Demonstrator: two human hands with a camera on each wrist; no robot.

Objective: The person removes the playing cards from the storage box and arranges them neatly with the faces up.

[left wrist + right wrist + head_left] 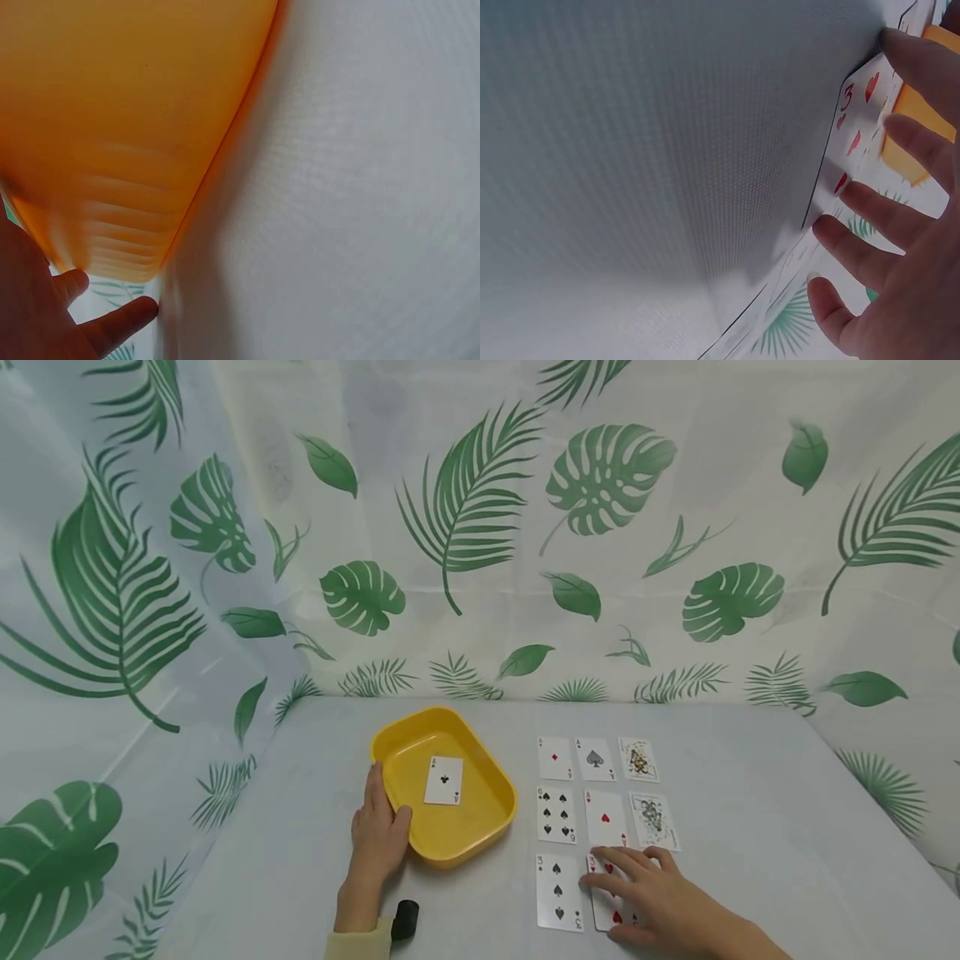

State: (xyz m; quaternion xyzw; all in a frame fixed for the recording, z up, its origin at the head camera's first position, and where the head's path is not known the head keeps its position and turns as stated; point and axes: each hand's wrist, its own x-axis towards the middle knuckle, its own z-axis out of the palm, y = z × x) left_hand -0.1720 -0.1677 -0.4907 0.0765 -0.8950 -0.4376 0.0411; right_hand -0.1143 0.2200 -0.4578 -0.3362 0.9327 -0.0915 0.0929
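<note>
A yellow tray point(480, 814) sits on the table with an ace of clubs point(444, 780) lying face up in it. My left hand point(378, 831) rests against the tray's near left corner, fingers along its outer side; in the left wrist view the fingers point(112, 326) lie straight beside the tray wall point(127, 112). My right hand point(645, 893) lies flat, fingers spread, on a three of hearts point(607, 906) in the nearest card row. The right wrist view shows those fingertips point(832, 229) pressing on that card point(855, 127).
Right of the tray, face-up cards lie in a grid: ace of diamonds point(555, 758), ace of spades point(595, 759), a joker point(638, 759), a spade card point(557, 815), ace of hearts point(604, 818), another joker point(654, 821), three of spades point(558, 892). Leaf-print cloth hangs behind.
</note>
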